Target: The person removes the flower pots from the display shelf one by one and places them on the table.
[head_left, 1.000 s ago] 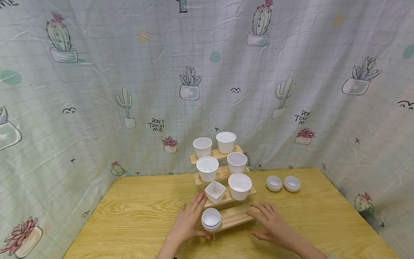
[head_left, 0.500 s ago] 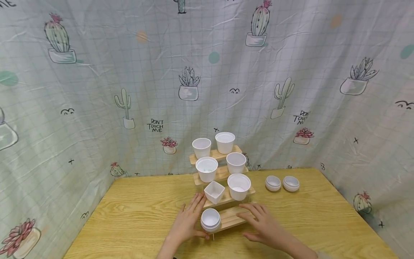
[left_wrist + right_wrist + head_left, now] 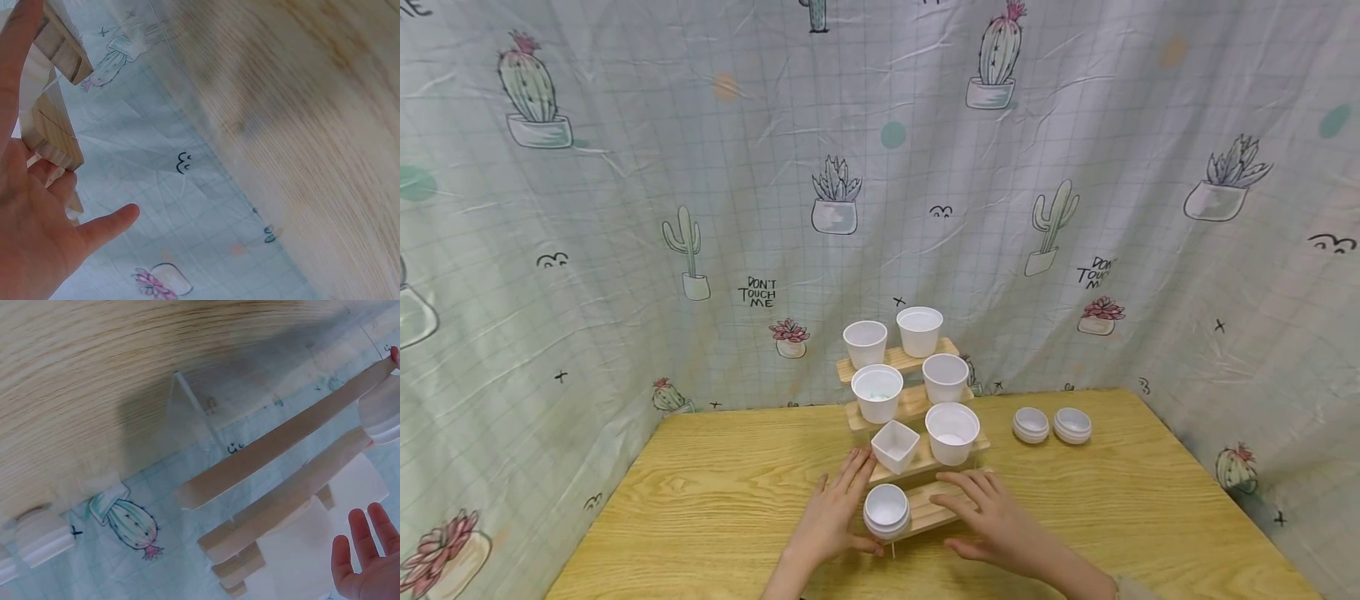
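A tiered stand with wooden steps (image 3: 931, 506) and clear supports bears several white pots. My left hand (image 3: 827, 521) rests against its left end, thumb by the lowest step, fingers by the step above. That hand's little finger sticks out in the left wrist view. Beside it, a round white pot (image 3: 887, 508) sits on the lowest step's left end, and a square white pot (image 3: 895, 447) stands one step higher. My right hand (image 3: 1000, 529) hovers in front of the lowest step's right part, fingers loosely spread, holding nothing. A round pot (image 3: 952, 433) stands just beyond it.
Two small round white pots (image 3: 1031, 425) stand on the wood-grain table (image 3: 722, 492), right of the stand. The upper two steps bear a pair of tapered white pots each. A cactus-print cloth (image 3: 880, 267) hangs behind and at both sides.
My right hand has moved left along the front of the lowest step. The left hand stays at the stand's left end. The pots have not moved on the steps.
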Demonstrator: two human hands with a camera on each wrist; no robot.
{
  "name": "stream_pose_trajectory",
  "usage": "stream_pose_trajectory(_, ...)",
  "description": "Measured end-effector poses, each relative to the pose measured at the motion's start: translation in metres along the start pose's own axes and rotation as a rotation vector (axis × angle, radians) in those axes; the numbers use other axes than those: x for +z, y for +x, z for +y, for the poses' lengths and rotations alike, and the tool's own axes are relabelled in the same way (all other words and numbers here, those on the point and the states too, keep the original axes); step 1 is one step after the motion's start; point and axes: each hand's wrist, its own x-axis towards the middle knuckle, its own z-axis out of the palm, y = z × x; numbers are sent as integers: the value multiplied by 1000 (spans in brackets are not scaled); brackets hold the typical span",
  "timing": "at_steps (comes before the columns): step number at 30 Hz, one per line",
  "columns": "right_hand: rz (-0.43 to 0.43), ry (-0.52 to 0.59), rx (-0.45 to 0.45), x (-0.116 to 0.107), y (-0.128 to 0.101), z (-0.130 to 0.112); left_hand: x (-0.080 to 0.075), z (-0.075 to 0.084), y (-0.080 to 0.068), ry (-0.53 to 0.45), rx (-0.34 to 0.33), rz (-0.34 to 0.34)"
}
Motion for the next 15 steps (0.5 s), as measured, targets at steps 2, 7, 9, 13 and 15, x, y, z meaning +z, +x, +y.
stream_pose_trajectory(2, -7, -2, -8, 1, 3, -2, 0, 0, 0, 1, -1, 1)
stream_pose_trajectory(7, -2, 14, -44, 4, 9, -5, 0, -1, 1, 0, -1, 0)
stream_pose_trajectory(9, -1, 20, -55, 5, 12, -7, 0, -1, 1, -5, 0, -2)
stream_pose_trajectory(13, 3, 20, -78, 6, 18, -10, 1, -2, 0, 0, 5, 1)
stream_pose_trajectory(15, 8, 18, -88, 7, 21, -11, 1, -3, 0, 6, 7, 3)
